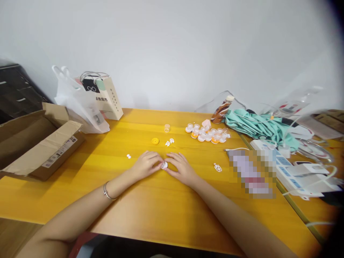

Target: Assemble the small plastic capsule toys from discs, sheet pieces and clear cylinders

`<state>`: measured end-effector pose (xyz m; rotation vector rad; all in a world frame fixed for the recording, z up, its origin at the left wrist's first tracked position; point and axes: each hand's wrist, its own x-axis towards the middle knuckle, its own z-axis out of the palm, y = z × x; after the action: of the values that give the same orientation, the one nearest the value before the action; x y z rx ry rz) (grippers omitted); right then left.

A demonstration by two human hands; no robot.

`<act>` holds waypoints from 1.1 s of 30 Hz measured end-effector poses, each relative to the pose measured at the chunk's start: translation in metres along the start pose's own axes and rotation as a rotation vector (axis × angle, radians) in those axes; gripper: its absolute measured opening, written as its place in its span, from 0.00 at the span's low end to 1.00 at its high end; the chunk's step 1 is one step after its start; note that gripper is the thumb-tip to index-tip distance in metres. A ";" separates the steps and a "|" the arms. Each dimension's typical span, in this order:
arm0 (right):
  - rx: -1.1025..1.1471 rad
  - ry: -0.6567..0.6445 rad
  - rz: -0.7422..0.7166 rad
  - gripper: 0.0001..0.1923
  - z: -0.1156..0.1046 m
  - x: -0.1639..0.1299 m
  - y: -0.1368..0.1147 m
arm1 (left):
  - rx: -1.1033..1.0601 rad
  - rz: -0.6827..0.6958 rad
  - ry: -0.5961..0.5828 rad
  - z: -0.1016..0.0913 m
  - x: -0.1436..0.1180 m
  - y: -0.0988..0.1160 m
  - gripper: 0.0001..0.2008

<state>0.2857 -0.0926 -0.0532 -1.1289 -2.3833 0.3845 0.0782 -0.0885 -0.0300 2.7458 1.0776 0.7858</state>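
Note:
Between the fingertips of both hands is a small white round piece (165, 165), too small to name more exactly. My left hand (147, 165) pinches it from the left, and my right hand (182, 167) has its thumb and fingers curved around its right side. Just beyond the hands lie a yellow round cap (155, 141), two white cut-out pieces (170, 142) and a small clear cup (167, 128). Two tiny white discs (129, 156) rest left of my left hand. Another white cut-out piece (217, 167) lies to the right of my right hand.
Several clear capsules with white or orange bases (206, 134) cluster at the back right, near a brown bottle (222, 109) and a green umbrella (260, 125). Power strips (287, 170) run down the right. An open cardboard box (40, 143), plastic bag (77, 104) and paper bag (107, 96) stand left.

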 end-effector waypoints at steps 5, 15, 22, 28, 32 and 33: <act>-0.010 0.005 -0.024 0.16 0.001 0.000 0.001 | 0.039 0.046 0.006 0.014 -0.004 -0.004 0.10; -0.002 -0.010 -0.010 0.16 0.000 0.000 0.001 | 0.013 0.123 -0.027 0.011 -0.008 -0.005 0.10; 0.006 0.010 -0.003 0.15 0.002 0.000 0.004 | -0.043 0.180 -0.080 0.008 -0.014 -0.013 0.13; 0.034 -0.007 -0.019 0.14 0.002 0.002 0.006 | -0.260 0.107 -0.078 0.010 -0.017 -0.016 0.15; 0.032 -0.034 -0.063 0.15 0.000 0.002 0.004 | -0.319 0.088 -0.092 0.007 -0.016 -0.017 0.12; 0.027 -0.030 -0.069 0.16 0.000 0.002 0.003 | -0.306 0.093 -0.092 0.006 -0.016 -0.016 0.11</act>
<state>0.2865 -0.0888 -0.0537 -1.0335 -2.4284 0.4119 0.0612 -0.0863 -0.0466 2.5574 0.7472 0.7558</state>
